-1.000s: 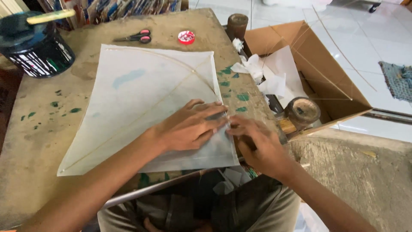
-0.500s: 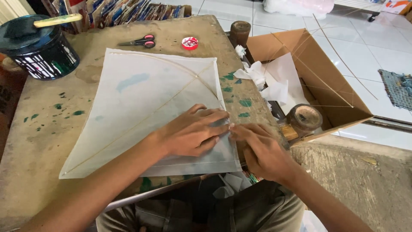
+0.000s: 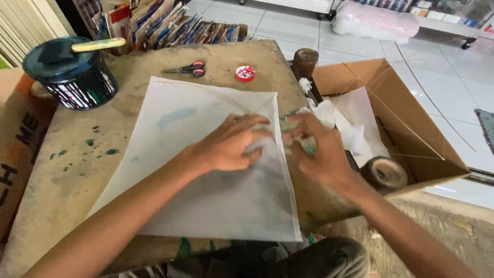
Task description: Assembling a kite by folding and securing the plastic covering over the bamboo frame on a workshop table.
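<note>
A white paper kite [image 3: 195, 170] with thin bamboo sticks lies flat on a worn, paint-spotted table [image 3: 72, 170]. My left hand [image 3: 231, 143] rests palm down on the paper near its right edge, fingers spread and pressing on it. My right hand [image 3: 314, 149] sits just beside it at the kite's right edge, fingers bent over the edge of the paper, touching it. Both forearms reach in from the bottom of the view.
A dark paint can [image 3: 72, 74] with a stick across it stands at the back left. Scissors [image 3: 188, 68] and a small red round lid [image 3: 245, 73] lie behind the kite. An open cardboard box [image 3: 411, 128] with white paper and a tape roll [image 3: 386, 172] stands to the right.
Both hands have slid up along the kite's right edge, away from the lower corner. The head camera has tilted, showing more of the floor.
</note>
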